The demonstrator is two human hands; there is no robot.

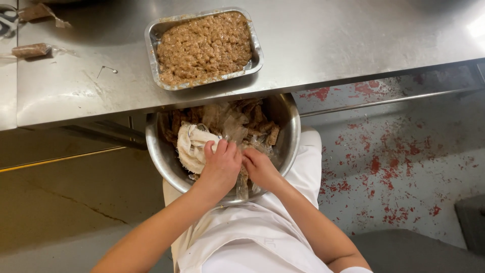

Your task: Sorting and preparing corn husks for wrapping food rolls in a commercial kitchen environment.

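Down in the steel bowl (161, 151) on the lap, both hands are buried in crumpled plastic wrappers (237, 124). Left hand (221, 167) grips a whitish cloth (194, 144); right hand (258, 169) pinches a wrapper. Foil tray (151, 35) of brown mix sits on the surface (328, 35).

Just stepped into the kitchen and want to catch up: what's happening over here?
A person in white clothing has a metal bowl on their lap, below the steel table's edge. Both hands are in it: the left hand rests on a whitish cloth, the right hand is among brown pieces and clear wrappers. On the table sits a foil tray filled with a brown crumbly mixture.
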